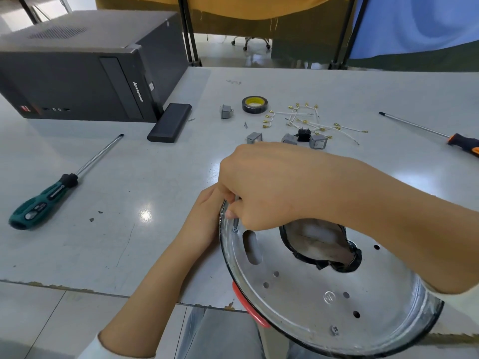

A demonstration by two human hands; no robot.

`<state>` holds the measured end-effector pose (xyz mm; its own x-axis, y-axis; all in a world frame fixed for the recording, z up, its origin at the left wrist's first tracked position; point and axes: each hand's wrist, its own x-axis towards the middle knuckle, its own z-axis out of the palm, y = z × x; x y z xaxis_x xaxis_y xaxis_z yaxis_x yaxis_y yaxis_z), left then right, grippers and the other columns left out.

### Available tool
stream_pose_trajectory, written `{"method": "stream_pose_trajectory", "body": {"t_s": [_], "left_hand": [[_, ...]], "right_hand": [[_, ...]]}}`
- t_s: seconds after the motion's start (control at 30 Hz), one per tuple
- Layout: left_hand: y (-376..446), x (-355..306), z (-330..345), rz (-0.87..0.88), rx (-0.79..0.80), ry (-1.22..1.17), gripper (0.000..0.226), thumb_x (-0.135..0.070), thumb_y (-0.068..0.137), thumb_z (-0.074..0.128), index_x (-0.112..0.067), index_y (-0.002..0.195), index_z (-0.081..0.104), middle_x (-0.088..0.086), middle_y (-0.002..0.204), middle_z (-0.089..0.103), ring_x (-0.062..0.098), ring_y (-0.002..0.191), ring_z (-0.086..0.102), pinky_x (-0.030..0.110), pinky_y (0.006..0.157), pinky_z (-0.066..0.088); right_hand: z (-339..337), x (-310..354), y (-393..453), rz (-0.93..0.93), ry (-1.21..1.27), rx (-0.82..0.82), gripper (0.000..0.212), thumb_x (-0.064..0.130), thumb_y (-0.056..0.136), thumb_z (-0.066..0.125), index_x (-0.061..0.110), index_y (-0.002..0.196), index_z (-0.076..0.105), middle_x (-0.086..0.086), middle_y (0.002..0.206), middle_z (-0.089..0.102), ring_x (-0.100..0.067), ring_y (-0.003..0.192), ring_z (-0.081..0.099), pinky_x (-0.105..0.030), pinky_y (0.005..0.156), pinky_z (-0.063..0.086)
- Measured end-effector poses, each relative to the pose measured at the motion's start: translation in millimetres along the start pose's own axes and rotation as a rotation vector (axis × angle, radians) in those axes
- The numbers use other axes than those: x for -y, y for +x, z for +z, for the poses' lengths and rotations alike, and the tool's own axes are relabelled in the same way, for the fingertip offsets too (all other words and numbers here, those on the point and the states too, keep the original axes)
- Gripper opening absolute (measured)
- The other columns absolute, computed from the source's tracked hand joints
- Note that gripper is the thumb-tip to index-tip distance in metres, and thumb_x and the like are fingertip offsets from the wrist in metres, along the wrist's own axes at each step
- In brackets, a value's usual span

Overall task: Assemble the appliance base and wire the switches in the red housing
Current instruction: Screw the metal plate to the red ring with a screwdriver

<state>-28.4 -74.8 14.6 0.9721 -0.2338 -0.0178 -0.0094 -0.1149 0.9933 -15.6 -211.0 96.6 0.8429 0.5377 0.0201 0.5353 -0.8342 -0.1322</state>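
Note:
A round metal base plate (pixel 305 288) lies tilted at the table's near edge, with a black-rimmed opening (pixel 321 244) in its middle. A strip of the red housing (pixel 248 307) shows under its left rim. My right hand (pixel 269 185) grips a short screwdriver whose tip stands on a screw (pixel 235 229) near the plate's left rim. My left hand (pixel 207 216) holds the plate's left edge, its fingers hidden behind the right hand. Several grey switches (pixel 317 141) and white wires with brass terminals (pixel 311 120) lie farther back.
A green-handled screwdriver (pixel 44 198) lies at the left, an orange-handled one (pixel 461 142) at the far right. A black tape roll (pixel 254 104), a black power bank (pixel 169 123) and a computer tower (pixel 85 68) stand at the back. A loose screw (pixel 245 124) lies near the tape.

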Motion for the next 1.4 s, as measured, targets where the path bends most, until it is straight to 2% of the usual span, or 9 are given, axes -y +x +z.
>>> {"method": "stream_pose_trajectory", "body": {"t_s": [0.17, 0.27, 0.4, 0.53, 0.83, 0.97, 1.1, 1.27, 1.4], "left_hand": [[-2.9, -3.8, 1.5, -0.004, 0.013, -0.029, 0.034, -0.018, 0.094, 0.041, -0.002, 0.067, 0.05, 0.013, 0.069, 0.049, 0.017, 0.062, 0.041, 0.024, 0.055, 0.036], [-4.9, -4.5, 2.7, 0.009, 0.053, 0.01, 0.059, -0.019, 0.101, 0.034, -0.028, 0.047, 0.053, -0.012, 0.049, 0.05, 0.001, 0.048, 0.043, 0.011, 0.049, 0.037], [-4.5, -7.8, 2.9, -0.019, 0.07, -0.02, 0.045, -0.037, 0.103, 0.037, -0.022, 0.079, 0.072, -0.001, 0.075, 0.072, 0.007, 0.071, 0.065, 0.017, 0.068, 0.05], [-5.2, -10.1, 0.2, -0.065, 0.105, -0.036, 0.047, -0.043, 0.101, 0.037, -0.008, 0.108, 0.067, 0.018, 0.108, 0.07, 0.034, 0.107, 0.063, 0.046, 0.098, 0.047], [16.4, -27.2, -1.6, -0.063, 0.246, 0.063, 0.025, -0.033, 0.093, 0.051, -0.032, 0.109, 0.071, -0.01, 0.109, 0.072, 0.005, 0.104, 0.066, 0.025, 0.09, 0.048], [21.4, -32.1, 5.8, -0.076, 0.243, 0.076, 0.03, -0.013, 0.094, 0.05, -0.031, 0.106, 0.071, -0.011, 0.103, 0.074, 0.004, 0.097, 0.068, 0.011, 0.074, 0.051], [19.6, -33.0, 10.4, -0.085, 0.191, 0.028, 0.033, -0.007, 0.094, 0.047, -0.027, 0.107, 0.071, -0.008, 0.1, 0.075, 0.006, 0.092, 0.069, 0.013, 0.074, 0.053], [11.5, -32.6, 11.6, -0.071, 0.146, 0.015, 0.035, -0.006, 0.094, 0.046, -0.027, 0.108, 0.071, -0.009, 0.1, 0.074, 0.005, 0.093, 0.069, 0.019, 0.079, 0.055], [6.0, -31.4, 13.2, -0.079, 0.103, 0.036, 0.034, -0.008, 0.094, 0.048, -0.032, 0.104, 0.071, -0.013, 0.098, 0.074, 0.002, 0.091, 0.068, 0.022, 0.082, 0.05]], "right_hand": [[-1.7, 1.3, -7.6, 0.023, -0.012, -0.032, 0.026, 0.052, 0.069, 0.063, 0.035, 0.054, 0.05, 0.016, 0.055, 0.049, 0.002, 0.057, 0.041, -0.027, 0.054, 0.04], [-12.7, 7.4, -18.5, 0.05, 0.007, 0.007, 0.027, 0.045, 0.075, 0.065, 0.034, 0.056, 0.05, 0.016, 0.052, 0.046, 0.004, 0.05, 0.038, -0.026, 0.055, 0.042], [-41.3, -11.9, -35.3, 0.129, 0.433, -0.033, 0.001, 0.033, 0.08, 0.068, 0.032, 0.08, 0.068, 0.018, 0.064, 0.067, 0.0, 0.046, 0.06, -0.019, 0.044, 0.048], [-32.9, -40.3, -45.5, 0.284, 0.779, -0.241, 0.011, 0.013, 0.078, 0.075, 0.022, 0.085, 0.074, 0.006, 0.074, 0.073, -0.012, 0.057, 0.07, -0.016, 0.045, 0.049], [3.5, -61.2, -53.5, 0.418, 0.907, -0.283, 0.007, 0.013, 0.092, 0.055, 0.017, 0.086, 0.053, 0.004, 0.054, 0.059, -0.013, 0.034, 0.044, -0.026, 0.041, 0.037], [-4.5, -66.9, -57.6, 0.351, 0.732, -0.243, 0.025, 0.017, 0.099, 0.041, 0.033, 0.1, 0.06, 0.016, 0.052, 0.048, -0.003, 0.045, 0.046, -0.022, 0.052, 0.036], [-10.6, -75.4, -66.8, 0.388, 0.409, -0.186, 0.021, 0.031, 0.094, 0.052, 0.034, 0.112, 0.061, 0.012, 0.103, 0.06, -0.008, 0.098, 0.054, -0.018, 0.075, 0.038], [-10.2, -79.6, -76.8, 0.429, 0.07, 0.069, 0.098, 0.065, 0.059, 0.074, 0.027, 0.141, 0.035, 0.004, 0.112, 0.044, -0.017, 0.113, 0.038, -0.032, 0.092, 0.038], [-6.4, -77.9, -70.7, 0.439, -0.021, 0.15, 0.108, 0.064, 0.052, 0.078, 0.023, 0.14, 0.032, -0.002, 0.124, 0.04, -0.022, 0.122, 0.035, -0.041, 0.097, 0.042]]}}
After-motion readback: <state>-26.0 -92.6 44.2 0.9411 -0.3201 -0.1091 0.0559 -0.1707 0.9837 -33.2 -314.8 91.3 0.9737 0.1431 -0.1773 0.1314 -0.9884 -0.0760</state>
